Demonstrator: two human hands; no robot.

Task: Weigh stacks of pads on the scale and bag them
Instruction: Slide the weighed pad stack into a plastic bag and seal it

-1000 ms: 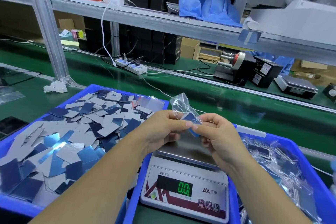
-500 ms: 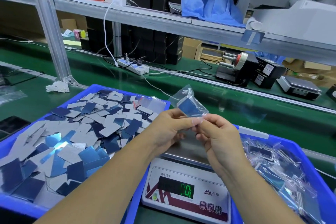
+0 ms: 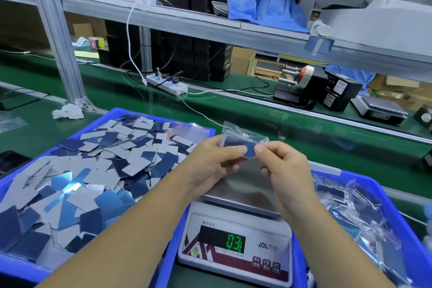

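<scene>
above the steel scale (image 3: 243, 188), crinkled clear bag (image 3: 245, 138)

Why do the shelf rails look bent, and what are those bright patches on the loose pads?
In the head view, the wide-angle lens bows the shelf rail and post. Overhead light glares off the shiny pads in the left blue bin, and softly off the scale platform. The clear bag and both hands are slightly soft.

My left hand (image 3: 208, 161) covers part of the scale (image 3: 236, 238) platform; its last green digit is blurred. Both blue trays (image 3: 14, 266) run off frame.
</scene>
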